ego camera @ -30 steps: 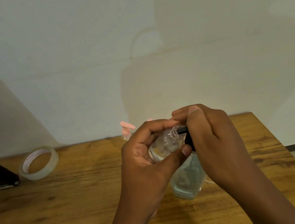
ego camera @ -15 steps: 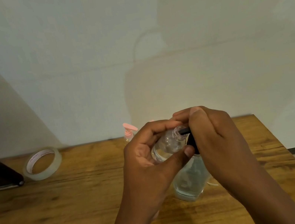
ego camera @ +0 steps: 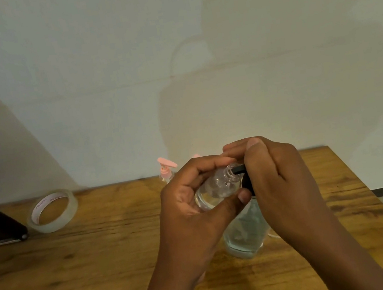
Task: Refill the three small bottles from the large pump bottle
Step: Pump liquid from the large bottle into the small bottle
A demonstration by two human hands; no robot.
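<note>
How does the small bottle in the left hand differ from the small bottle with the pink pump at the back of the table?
The small bottle in the left hand is lifted and tilted; the pink-pump bottle stands upright on the table. The held one's threaded neck is bare, with the black pump spout at its mouth; the other has its pump fitted. The held one shows clear liquid; the other's level is hidden. Both are small and clear.

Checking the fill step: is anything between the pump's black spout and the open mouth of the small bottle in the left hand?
Nothing visible: the black spout sits right at the small bottle's open mouth, with the left hand gripping that bottle.
</note>
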